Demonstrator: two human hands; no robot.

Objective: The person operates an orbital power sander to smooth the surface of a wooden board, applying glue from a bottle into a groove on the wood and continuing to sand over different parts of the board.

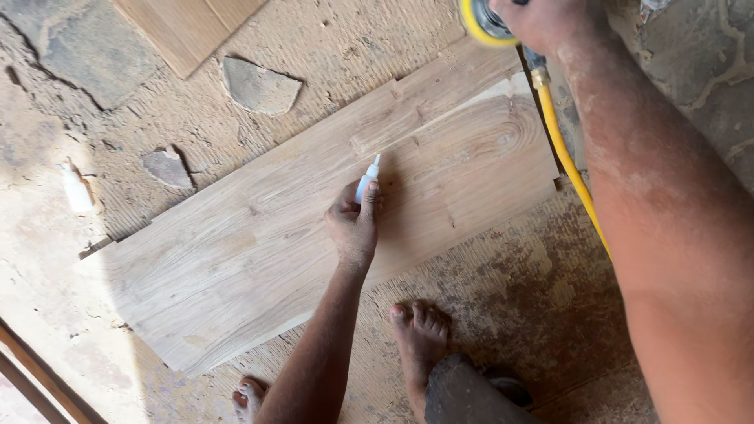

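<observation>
- Wooden board [259, 251]: long, pale, grained plank lying flat on the floor [503, 290], set on a slant from lower left to upper right; a ring-shaped knot pattern shows near its upper right end.
- Left hand [353, 224]: over the middle of the board, fingers [369, 192] clenched around a small glue bottle.
- Small glue bottle [367, 179]: white and pale blue, narrow nozzle pointing up and away from the hand, tip at or just above the board's surface; contact cannot be told.
- Right hand [550, 20]: at the board's upper right end, closed over the top of a sander; forearm dusty.
- Sander [483, 20]: round, yellow-rimmed pad, only partly in view at the top edge, just beyond the board's upper right end.
- Yellow hose [569, 169]: runs from the sander down past the board's right end, alongside the right forearm.
- Bare feet [420, 334]: on the floor just below the board's lower edge; a second foot shows further left.
- Small white bottle [76, 188]: lying on the floor left of the board, well apart from it.
- Flat stones [259, 85]: set in the floor above the board.
- Second wooden panel [184, 23]: above the board, at the top edge.
</observation>
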